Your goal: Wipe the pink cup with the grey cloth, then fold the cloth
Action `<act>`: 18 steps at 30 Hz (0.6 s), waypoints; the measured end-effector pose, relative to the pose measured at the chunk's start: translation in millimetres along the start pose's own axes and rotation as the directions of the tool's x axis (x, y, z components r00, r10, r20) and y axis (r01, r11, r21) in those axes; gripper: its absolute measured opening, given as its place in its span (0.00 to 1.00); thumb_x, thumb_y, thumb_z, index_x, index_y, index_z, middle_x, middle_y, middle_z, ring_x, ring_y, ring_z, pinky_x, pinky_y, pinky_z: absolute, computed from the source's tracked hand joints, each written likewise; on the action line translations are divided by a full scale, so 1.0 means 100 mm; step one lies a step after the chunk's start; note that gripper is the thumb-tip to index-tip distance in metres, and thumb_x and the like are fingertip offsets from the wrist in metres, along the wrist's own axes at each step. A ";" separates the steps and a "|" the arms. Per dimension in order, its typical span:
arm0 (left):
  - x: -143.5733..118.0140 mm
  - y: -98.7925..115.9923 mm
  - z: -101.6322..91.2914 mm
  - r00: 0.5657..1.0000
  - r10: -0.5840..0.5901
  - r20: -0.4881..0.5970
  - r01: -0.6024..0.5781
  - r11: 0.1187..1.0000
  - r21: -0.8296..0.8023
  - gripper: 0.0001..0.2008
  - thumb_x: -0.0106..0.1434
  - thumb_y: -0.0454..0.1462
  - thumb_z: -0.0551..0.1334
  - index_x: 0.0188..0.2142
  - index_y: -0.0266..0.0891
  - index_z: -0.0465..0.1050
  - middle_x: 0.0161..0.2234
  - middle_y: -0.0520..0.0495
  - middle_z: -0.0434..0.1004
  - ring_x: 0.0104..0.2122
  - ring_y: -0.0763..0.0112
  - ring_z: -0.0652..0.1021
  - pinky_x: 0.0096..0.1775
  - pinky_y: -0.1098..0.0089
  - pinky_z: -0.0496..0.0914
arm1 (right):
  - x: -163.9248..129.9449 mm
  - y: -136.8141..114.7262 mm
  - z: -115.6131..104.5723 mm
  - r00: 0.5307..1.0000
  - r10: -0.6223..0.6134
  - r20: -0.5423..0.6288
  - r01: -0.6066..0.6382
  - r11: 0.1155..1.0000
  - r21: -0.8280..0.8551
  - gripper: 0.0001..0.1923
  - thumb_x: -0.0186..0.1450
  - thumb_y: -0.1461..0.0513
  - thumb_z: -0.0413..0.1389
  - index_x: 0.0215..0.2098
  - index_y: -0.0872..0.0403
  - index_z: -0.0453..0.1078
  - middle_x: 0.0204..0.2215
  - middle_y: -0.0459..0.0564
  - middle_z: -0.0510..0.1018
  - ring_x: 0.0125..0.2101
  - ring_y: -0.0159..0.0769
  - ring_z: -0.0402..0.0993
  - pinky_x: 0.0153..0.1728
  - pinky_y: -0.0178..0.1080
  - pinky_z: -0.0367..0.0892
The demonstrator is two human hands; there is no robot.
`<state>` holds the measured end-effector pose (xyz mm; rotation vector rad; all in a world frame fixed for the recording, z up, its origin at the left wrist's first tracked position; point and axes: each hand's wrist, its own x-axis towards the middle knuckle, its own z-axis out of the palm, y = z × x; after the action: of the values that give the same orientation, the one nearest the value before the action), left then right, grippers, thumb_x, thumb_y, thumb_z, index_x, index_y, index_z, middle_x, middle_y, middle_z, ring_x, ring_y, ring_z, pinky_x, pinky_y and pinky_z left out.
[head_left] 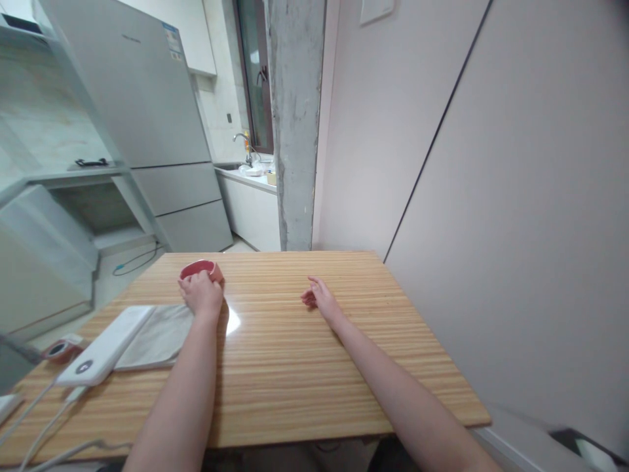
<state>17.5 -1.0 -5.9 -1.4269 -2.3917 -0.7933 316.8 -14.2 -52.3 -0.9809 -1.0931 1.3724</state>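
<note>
My left hand is at the far left part of the table, its fingers closed over the near rim of a pink bowl with a darker red inside. The hand covers most of the bowl's near side, so what the bowl rests on there is hidden. Over the middle of the wooden table, my right hand is held loosely half-curled. A gap shows between its upper finger and the lower ones, and nothing is visible in it.
Left of my left forearm lie a folded grey cloth and a white power bank with cables. A reddish roll-shaped item sits at the left edge. A pink wall panel borders the right side; a fridge stands behind.
</note>
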 end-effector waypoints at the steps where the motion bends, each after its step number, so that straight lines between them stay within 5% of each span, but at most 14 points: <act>1: 0.00 0.04 0.00 1.000 0.027 -0.003 -0.027 0.999 -0.022 0.14 0.57 0.33 0.55 0.42 0.31 0.71 0.44 0.32 0.71 0.53 0.49 0.65 0.59 0.49 0.53 | 0.00 0.00 0.00 1.000 -0.007 -0.014 0.007 1.000 0.001 0.28 0.56 0.43 0.56 0.46 0.50 0.63 0.22 0.42 0.76 0.22 0.31 0.72 0.25 0.34 0.66; 4: -0.08 0.31 -0.04 0.974 0.227 0.019 -0.221 0.963 -0.153 0.11 0.57 0.32 0.54 0.39 0.34 0.70 0.40 0.36 0.72 0.48 0.52 0.68 0.56 0.51 0.58 | 0.02 0.00 -0.04 0.990 -0.085 -0.109 0.083 0.996 -0.021 0.26 0.57 0.44 0.55 0.46 0.51 0.64 0.25 0.44 0.76 0.25 0.32 0.73 0.25 0.34 0.66; 8: -0.42 0.83 -0.12 0.838 0.544 0.039 -0.483 0.774 -0.409 0.09 0.59 0.32 0.54 0.38 0.37 0.70 0.39 0.40 0.71 0.44 0.56 0.69 0.50 0.56 0.64 | 0.06 -0.02 -0.15 0.939 -0.221 -0.263 0.199 0.974 -0.108 0.26 0.58 0.46 0.54 0.48 0.52 0.64 0.36 0.51 0.77 0.35 0.35 0.75 0.33 0.37 0.71; 14: -1.02 1.25 -0.23 0.593 0.794 0.136 -0.588 0.542 -0.600 0.09 0.58 0.29 0.56 0.37 0.40 0.69 0.39 0.44 0.70 0.44 0.61 0.69 0.50 0.59 0.66 | 0.09 -0.04 -0.21 0.911 -0.321 -0.259 0.283 0.944 -0.172 0.28 0.59 0.48 0.55 0.53 0.53 0.66 0.53 0.57 0.73 0.52 0.41 0.70 0.55 0.46 0.65; 18: -1.16 1.25 -0.24 0.524 0.836 0.165 -0.605 0.501 -0.618 0.06 0.58 0.29 0.56 0.33 0.40 0.67 0.38 0.45 0.70 0.43 0.61 0.69 0.49 0.60 0.66 | 0.09 -0.01 -0.18 0.928 -0.311 -0.205 0.270 0.941 -0.205 0.24 0.58 0.51 0.58 0.48 0.54 0.72 0.49 0.56 0.77 0.50 0.44 0.73 0.55 0.49 0.66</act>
<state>182.0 -53.2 0.1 -2.8538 -1.4473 -0.8987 333.3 -4.0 -55.4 -1.0297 -1.1394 0.9070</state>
